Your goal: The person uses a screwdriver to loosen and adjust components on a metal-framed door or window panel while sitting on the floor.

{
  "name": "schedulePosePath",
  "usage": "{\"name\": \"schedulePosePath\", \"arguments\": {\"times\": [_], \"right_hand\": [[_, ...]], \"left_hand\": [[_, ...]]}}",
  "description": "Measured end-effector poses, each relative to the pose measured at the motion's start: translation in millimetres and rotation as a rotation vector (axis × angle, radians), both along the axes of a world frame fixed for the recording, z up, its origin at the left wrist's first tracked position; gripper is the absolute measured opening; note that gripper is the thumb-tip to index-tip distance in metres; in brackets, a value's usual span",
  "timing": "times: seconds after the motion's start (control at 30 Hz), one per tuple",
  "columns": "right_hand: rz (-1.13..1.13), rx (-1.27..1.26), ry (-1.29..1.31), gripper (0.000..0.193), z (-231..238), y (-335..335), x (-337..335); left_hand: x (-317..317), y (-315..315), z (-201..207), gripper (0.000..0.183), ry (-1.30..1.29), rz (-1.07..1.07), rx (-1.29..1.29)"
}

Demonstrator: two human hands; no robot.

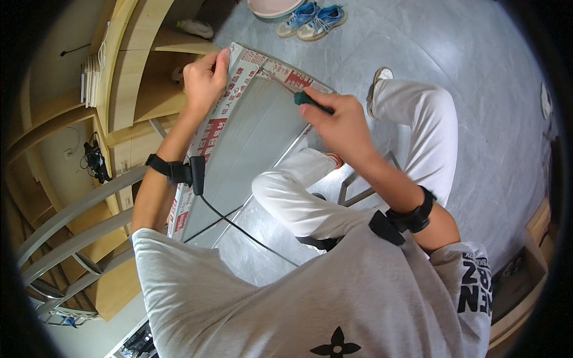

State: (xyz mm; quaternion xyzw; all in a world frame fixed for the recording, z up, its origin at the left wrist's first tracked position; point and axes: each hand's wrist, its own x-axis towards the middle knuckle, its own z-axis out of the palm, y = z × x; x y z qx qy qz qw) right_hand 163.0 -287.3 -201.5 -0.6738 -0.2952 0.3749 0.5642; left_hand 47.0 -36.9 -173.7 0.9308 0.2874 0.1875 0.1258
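Note:
A grey framed panel (256, 128), its rim covered in red-and-white printed film, slants up in front of me. My left hand (204, 80) is closed at the panel's upper left edge, fingers curled at the rim and partly hidden. In my right hand (346, 125) is a screwdriver (314, 103) with a dark green and black handle. Its thin shaft points up and left, with the tip at the inner corner of the panel's top rim. Whether the tip touches a screw there is too small to tell.
Wooden shelving (140, 89) stands close on the left, with curved grey metal rails (89, 191) below it. Blue sneakers (313, 22) and a pink basin (273, 6) are on the grey floor ahead. My white-trousered legs flank the panel's right side. A black cable (245, 227) hangs from my left wrist strap.

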Motion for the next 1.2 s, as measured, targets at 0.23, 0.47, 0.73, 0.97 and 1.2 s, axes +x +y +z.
{"name": "schedulePosePath", "arguments": {"times": [0.23, 0.47, 0.73, 0.97, 1.2], "right_hand": [[-0.022, -0.065, 1.14, 0.022, -10.8, -7.2, -1.9], [0.084, -0.044, -1.074, 0.044, -14.5, -6.3, -19.5], [0.076, -0.014, 1.354, 0.032, -2.4, -4.4, 13.4], [0.026, 0.011, -0.873, 0.036, -11.0, -7.4, -11.5], [0.138, -0.113, -0.989, 0.033, -7.8, 0.2, -14.4]], "left_hand": [[2.4, 1.9, 1.5, 0.035, 0.016, -0.019, 0.031], [-4.2, 3.2, -0.9, 0.036, -0.027, 0.006, 0.024], [2.0, 1.1, 0.4, 0.036, -0.039, 0.001, 0.017], [-6.0, 4.1, 1.1, 0.036, 0.02, 0.025, 0.017], [0.0, -0.9, 5.6, 0.035, 0.008, 0.026, 0.015]]}}
